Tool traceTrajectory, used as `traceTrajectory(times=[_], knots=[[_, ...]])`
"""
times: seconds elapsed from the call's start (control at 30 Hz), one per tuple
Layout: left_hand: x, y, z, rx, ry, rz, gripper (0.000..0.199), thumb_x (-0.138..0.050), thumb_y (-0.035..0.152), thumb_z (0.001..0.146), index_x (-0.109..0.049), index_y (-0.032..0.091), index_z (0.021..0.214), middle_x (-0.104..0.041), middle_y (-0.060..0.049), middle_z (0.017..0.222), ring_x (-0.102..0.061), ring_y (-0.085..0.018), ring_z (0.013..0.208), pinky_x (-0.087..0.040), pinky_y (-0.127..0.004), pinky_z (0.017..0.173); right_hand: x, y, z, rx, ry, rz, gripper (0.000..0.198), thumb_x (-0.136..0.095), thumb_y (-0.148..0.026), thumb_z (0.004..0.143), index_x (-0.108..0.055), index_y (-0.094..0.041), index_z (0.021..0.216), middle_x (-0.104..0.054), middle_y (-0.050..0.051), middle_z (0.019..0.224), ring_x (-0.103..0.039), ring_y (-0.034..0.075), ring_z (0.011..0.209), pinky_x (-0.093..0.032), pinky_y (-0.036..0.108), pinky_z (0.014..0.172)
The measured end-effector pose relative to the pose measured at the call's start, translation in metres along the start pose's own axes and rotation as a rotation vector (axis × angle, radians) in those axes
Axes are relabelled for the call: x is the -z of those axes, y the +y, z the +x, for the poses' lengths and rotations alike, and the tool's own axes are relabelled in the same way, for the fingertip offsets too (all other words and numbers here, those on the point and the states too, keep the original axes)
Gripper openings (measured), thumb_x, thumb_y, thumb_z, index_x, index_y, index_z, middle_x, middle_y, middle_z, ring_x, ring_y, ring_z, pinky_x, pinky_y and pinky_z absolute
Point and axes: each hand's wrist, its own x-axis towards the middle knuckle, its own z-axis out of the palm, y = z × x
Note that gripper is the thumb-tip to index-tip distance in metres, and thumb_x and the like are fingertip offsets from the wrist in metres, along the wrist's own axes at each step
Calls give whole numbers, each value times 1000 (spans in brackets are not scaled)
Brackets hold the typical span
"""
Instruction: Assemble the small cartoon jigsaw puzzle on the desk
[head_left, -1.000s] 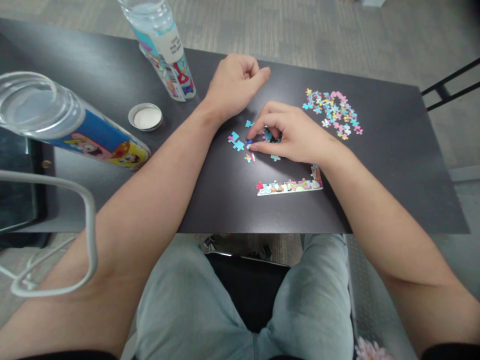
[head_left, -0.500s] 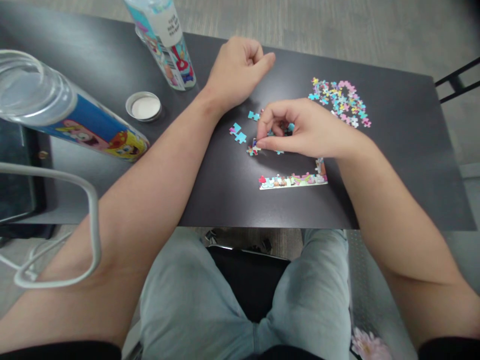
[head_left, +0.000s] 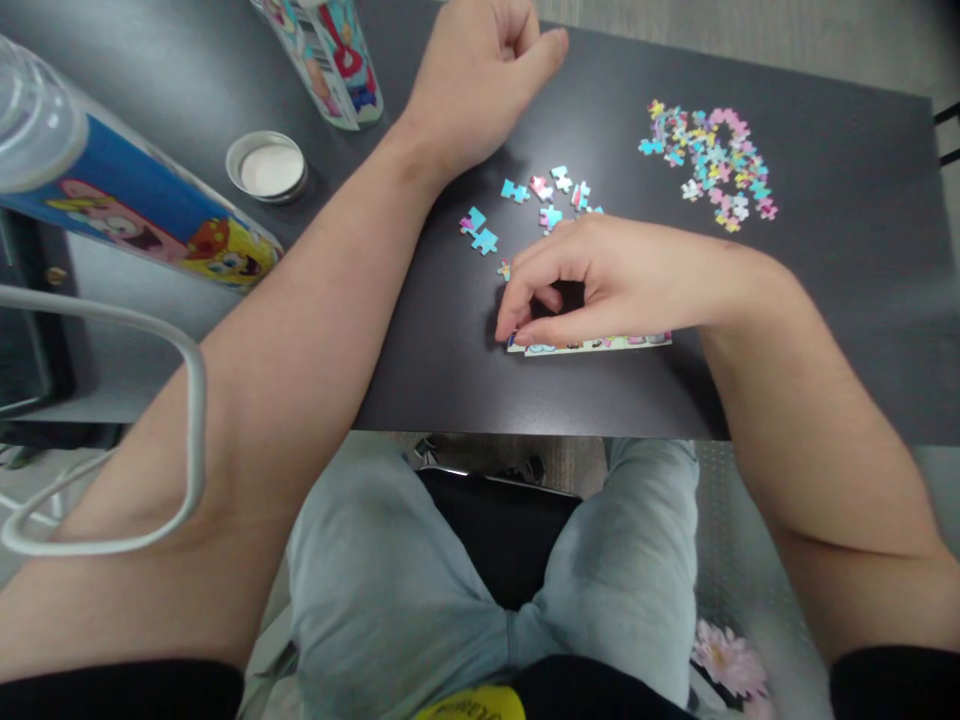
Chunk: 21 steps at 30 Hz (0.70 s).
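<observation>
My right hand (head_left: 600, 275) pinches a small jigsaw puzzle piece (head_left: 514, 347) between thumb and fingers, at the left end of a joined strip of puzzle pieces (head_left: 637, 343). Much of that strip is hidden under the hand. Several loose puzzle pieces (head_left: 551, 217) lie just beyond my fingers, and a few blue ones (head_left: 484, 241) lie to their left. My left hand (head_left: 476, 90) rests on the table farther back, its fingers curled into a loose fist with nothing visible in them.
A pile of puzzle pieces (head_left: 720, 165) spreads over the right of the dark table (head_left: 832, 300). On the left stand a blue cartoon-printed bottle (head_left: 150, 200), a second printed bottle (head_left: 330, 65) and a round lid (head_left: 266, 167). A white cable (head_left: 196, 430) loops by my left forearm.
My right hand has moved toward me with the puzzle piece, from among the loose pieces to the strip's left end. My left hand keeps its fist. The camera view has shifted slightly.
</observation>
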Motion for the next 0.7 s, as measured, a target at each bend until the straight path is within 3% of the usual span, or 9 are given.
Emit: traceTrajectory(times=[0.2,0.47,0.7], knots=[[-1,-10,4,-27,-28,22,56,-68,33,109,-36,39,63,-37,-1,77,-26,-23,79,-16,-50,81,1,-2,2,-27,-16,-23,15,-89,-35,113,-100,-28,121,-91,0,102,-65,15,76,-49,33,72],[-3,-18,8,-57,-20,-34,52,-69,44,103,-39,43,61,-37,-3,74,-26,-25,78,-19,-50,83,0,-6,1,-91,-27,-26,18,-88,-41,117,-101,-29,119,-78,-2,83,-62,18,72,-50,38,68],[-3,-17,7,-55,-37,-14,52,-67,47,100,-36,43,59,-36,-4,74,-25,-26,78,-16,-52,82,1,0,2,28,-36,-19,22,-85,-41,121,-101,-27,124,-91,3,106,-69,17,81,-52,35,77]])
